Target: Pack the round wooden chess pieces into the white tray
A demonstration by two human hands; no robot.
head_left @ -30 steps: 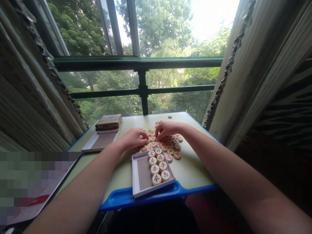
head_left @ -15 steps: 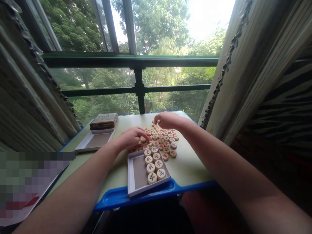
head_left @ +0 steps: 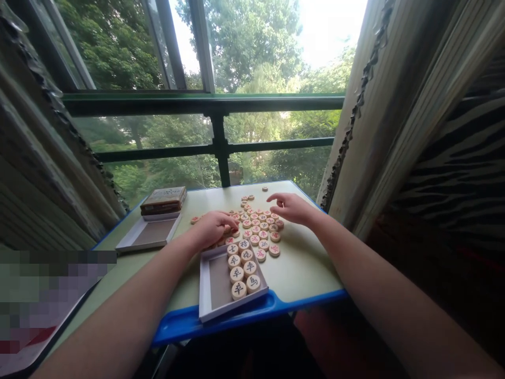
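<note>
Round wooden Chinese chess pieces [head_left: 263,234] with red or black characters lie spread over the table [head_left: 303,263]. My left hand [head_left: 215,230] rests low at the left side of the spread, fingers stretched over several pieces, with its fingertips at a red-marked one. Above the right part of the spread hovers my right hand [head_left: 291,207], its index finger extended and nothing visible in it. Nearest me, a shallow white box tray [head_left: 219,281] holds two columns of black-character pieces along its right side. Bare grey-brown bottom shows on the tray's left.
A second shallow tray [head_left: 152,231] lies at the left, with a brown box [head_left: 163,200] behind it. The table has a blue raised edge [head_left: 311,299]. Curtains [head_left: 389,116] hang on both sides, and a green railing [head_left: 158,105] crosses the window.
My right hand has drawn back rightward from the far pieces, and its fingers have straightened. My left hand stays over the left pieces. The view has shifted slightly.
</note>
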